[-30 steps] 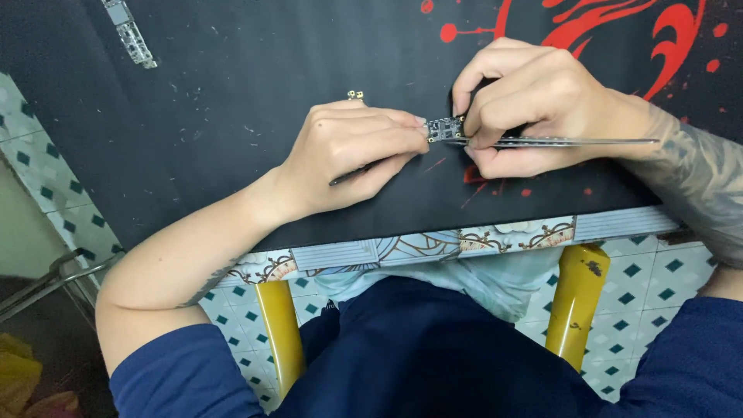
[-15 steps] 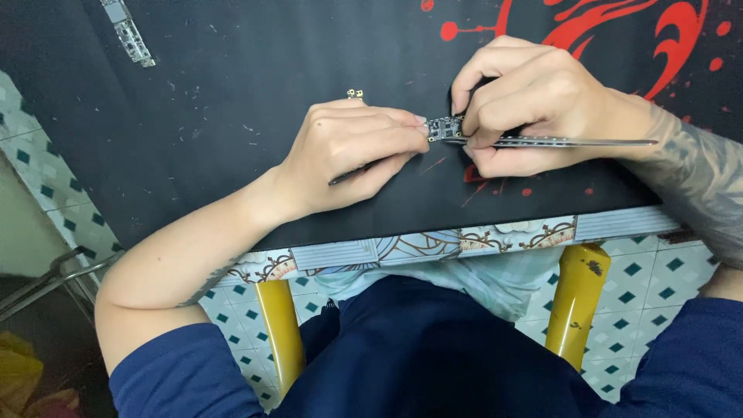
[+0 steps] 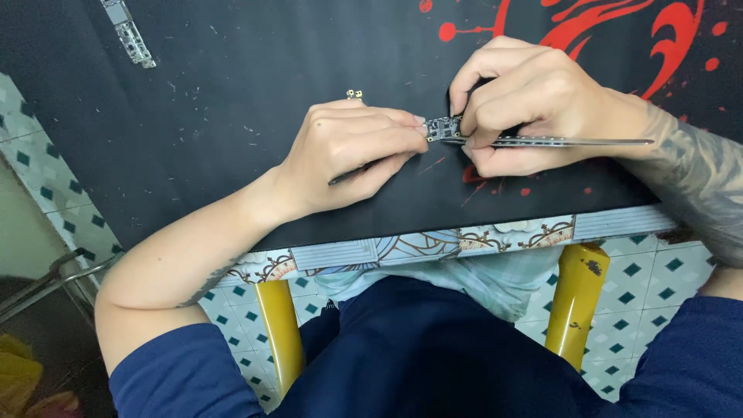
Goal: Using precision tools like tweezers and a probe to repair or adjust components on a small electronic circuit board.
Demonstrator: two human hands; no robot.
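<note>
- L hand (image 3: pixel 348 151) rests on the black mat (image 3: pixel 232 93), fingers curled in tight, thumb & forefinger tips pinching the left end of a small circuit board (image 3: pixel 443 128).
- A thin dark rod-like tool (image 3: pixel 348 173) pokes out under the L palm, lying along the mat; what kind it is can't be made out.
- R hand (image 3: pixel 534 104) sits just right of the board, fingers bunched & closed round metal tweezers (image 3: pixel 565 142). Tweezer shaft runs out to the right, roughly level, past the wrist; tips are at the board, hidden by the fingers.
- Board is between the two hands, near the mat's front-centre, held low over/at the mat surface; whether it touches the mat can't be told. Both hands' fingertips nearly meet over it.
- Mat has a red splash pattern (image 3: pixel 611 31) at upper right, partly under the R hand.
- Small gold-coloured part (image 3: pixel 354 94) lies on the mat just behind the L knuckles, apart from the hand.
- A long narrow board strip (image 3: pixel 128 32) lies at the mat's far-left corner, well apart from both hands.
- Table edge w/ patterned trim (image 3: pixel 433 244) & yellow legs (image 3: pixel 573 302) show below; person's dark-blue trousers under it, tiled floor (image 3: pixel 46 178) at left.
</note>
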